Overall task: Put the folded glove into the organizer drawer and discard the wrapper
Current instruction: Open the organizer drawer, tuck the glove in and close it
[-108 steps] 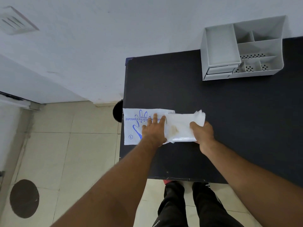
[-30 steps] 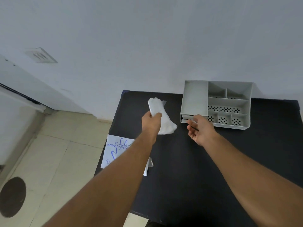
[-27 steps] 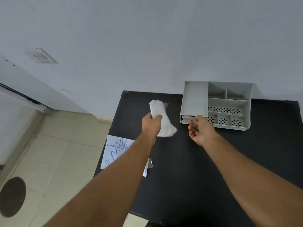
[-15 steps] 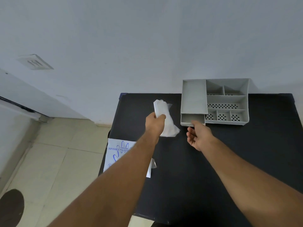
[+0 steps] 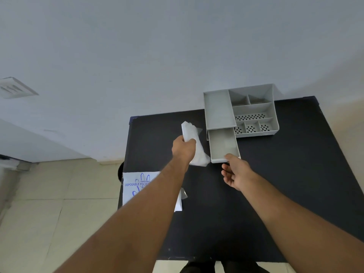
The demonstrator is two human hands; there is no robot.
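At the near left edge of the dark surface (image 5: 275, 194) lies the wrapper (image 5: 137, 186), partly hidden under the left forearm and hanging a little over the edge. Farther in, the left hand (image 5: 183, 149) is closed around the folded glove (image 5: 194, 144), held above the surface with its long axis running near to far. Just right of the glove the drawer (image 5: 223, 143) stands pulled out from the organizer (image 5: 254, 115), open and looking empty, its length running the same way as the glove. The right hand (image 5: 235, 174) is at the drawer's near lip, fingers loosely curled; whether it grips the lip I cannot tell. The left hand is nearer the opening, so a short move right and down should seat the glove.
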